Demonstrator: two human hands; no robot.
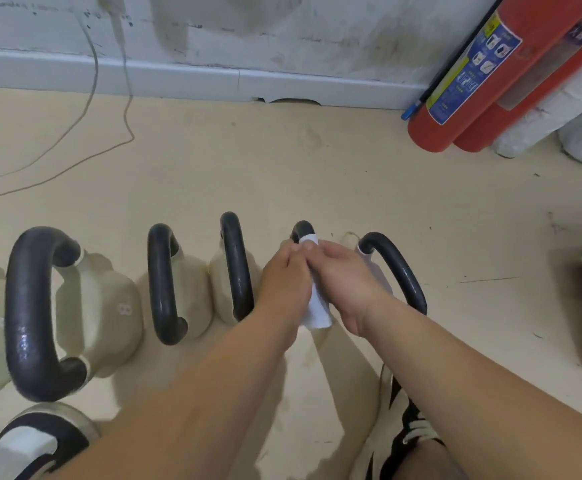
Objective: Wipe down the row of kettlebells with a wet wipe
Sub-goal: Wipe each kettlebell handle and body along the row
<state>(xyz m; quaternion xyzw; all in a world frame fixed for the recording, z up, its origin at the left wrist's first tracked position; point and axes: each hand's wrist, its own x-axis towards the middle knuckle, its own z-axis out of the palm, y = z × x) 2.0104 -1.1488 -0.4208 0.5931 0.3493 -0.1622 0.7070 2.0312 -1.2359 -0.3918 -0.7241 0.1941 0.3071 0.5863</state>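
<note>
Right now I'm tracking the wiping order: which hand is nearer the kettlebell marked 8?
Left. Two kettlebells stand between the left hand and the kettlebell marked 8; the right hand lies just beyond the left, both holding the wipe.

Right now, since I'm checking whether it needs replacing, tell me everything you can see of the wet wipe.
The wet wipe is a white, soft-looking sheet, bunched around the black kettlebell handle, second from the right in the row. The left hand and right hand grip it together, hiding its middle; one end shows above the hands, the other hangs out below them.
</note>
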